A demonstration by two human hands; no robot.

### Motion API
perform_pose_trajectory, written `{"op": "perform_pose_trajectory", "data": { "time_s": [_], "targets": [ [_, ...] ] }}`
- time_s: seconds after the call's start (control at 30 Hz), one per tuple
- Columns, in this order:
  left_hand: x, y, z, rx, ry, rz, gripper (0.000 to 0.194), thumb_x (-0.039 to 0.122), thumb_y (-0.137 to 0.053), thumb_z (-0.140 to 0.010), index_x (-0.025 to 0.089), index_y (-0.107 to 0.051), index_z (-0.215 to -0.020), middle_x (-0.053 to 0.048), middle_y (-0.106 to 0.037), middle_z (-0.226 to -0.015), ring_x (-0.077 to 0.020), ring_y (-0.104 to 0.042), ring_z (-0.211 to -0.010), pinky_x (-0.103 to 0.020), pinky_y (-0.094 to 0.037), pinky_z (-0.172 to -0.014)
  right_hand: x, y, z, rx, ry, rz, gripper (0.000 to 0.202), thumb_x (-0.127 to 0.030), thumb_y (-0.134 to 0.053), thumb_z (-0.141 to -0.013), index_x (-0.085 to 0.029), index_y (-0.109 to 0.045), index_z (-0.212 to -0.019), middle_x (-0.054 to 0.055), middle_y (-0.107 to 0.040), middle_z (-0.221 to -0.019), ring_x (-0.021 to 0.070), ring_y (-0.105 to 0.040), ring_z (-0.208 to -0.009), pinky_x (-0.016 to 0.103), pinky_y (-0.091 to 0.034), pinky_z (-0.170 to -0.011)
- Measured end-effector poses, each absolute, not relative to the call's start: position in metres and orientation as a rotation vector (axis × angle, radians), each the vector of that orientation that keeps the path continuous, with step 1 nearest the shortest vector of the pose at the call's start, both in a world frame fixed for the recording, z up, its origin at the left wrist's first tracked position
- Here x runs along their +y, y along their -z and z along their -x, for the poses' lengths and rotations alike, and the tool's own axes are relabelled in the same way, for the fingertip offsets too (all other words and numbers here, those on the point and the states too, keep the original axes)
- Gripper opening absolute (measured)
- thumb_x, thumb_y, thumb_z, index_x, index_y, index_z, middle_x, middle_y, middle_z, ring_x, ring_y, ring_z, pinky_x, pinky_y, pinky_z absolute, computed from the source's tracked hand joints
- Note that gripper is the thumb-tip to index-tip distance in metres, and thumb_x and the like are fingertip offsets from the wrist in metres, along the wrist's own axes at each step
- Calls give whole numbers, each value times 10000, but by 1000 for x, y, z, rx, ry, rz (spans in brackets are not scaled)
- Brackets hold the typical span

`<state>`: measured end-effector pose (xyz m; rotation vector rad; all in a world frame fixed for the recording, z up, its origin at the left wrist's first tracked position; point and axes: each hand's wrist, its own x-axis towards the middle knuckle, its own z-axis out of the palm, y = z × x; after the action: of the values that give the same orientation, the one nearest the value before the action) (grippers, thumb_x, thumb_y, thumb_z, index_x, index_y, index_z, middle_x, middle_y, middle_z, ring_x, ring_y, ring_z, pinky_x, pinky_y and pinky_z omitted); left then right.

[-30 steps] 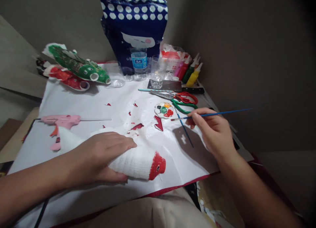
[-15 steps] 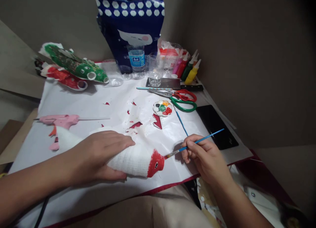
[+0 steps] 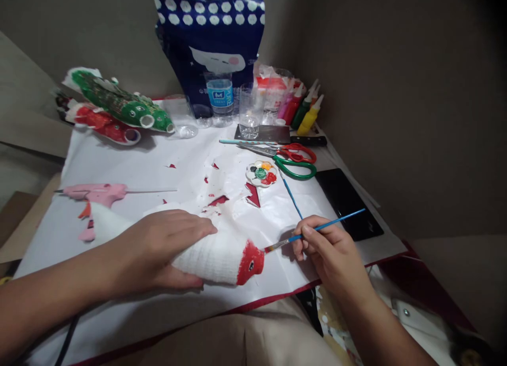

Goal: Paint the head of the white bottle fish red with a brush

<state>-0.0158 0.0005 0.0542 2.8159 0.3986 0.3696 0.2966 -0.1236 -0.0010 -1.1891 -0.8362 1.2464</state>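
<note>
A white cloth-wrapped fish figure (image 3: 212,257) lies across the near part of the table, its head painted red with an eye. My left hand (image 3: 170,250) is wrapped over its body and hides the middle. My right hand (image 3: 327,250) pinches a blue paintbrush (image 3: 317,227), whose bristles touch or almost touch the tip of the red mouth. Beyond, a flower-shaped paint palette (image 3: 261,174) holds several colours. A second blue paintbrush (image 3: 291,195) lies beside it, partly behind my right hand.
A pink glue gun (image 3: 97,193) lies at left, painted fish (image 3: 130,112) behind it. Scissors (image 3: 295,160), a cleaver (image 3: 263,133) and a black phone (image 3: 348,202) are to the right. Plastic cups (image 3: 249,112), a bottle (image 3: 219,99), paint bottles (image 3: 309,116) and a blue bag (image 3: 214,44) line the back.
My right hand and its paintbrush have shifted slightly to the right, with the bristles still near the fish's mouth. My left hand and the fish have hardly moved.
</note>
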Motion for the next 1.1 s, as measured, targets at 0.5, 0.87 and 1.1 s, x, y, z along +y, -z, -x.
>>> {"op": "perform_pose_trajectory", "data": {
  "time_s": [0.5, 0.87, 1.1],
  "targets": [
    [0, -55, 18, 410, -388, -2788, 605, 529, -764, -877, 241, -560, -1368, -112, -773, -1195, -285, -759, -1050, -371, -588, -922, -123, -3, -293, -852, -1261, 1165, 221, -394, -713, -961, -215, -704, -832, -9, -691, -633, 135, -608, -565, 276, -498, -592],
    [-1, -58, 17, 419, -358, -2803, 601, 548, -744, -891, 242, -548, -1370, -106, -772, -1203, -277, -759, -1050, -353, -579, -925, -121, -5, -293, -909, -1256, 1174, 216, -392, -695, -973, -214, -696, -852, -3, -698, -654, 142, -624, -592, 281, -503, -605],
    [1, -54, 18, 413, -357, -2775, 624, 525, -774, -869, 258, -550, -1387, -99, -773, -1203, -277, -761, -1042, -364, -589, -908, -122, -5, -291, -1008, -1125, 1322, 258, -422, -679, -977, -211, -689, -830, 10, -697, -676, 158, -640, -639, 276, -488, -598]
  ]
}}
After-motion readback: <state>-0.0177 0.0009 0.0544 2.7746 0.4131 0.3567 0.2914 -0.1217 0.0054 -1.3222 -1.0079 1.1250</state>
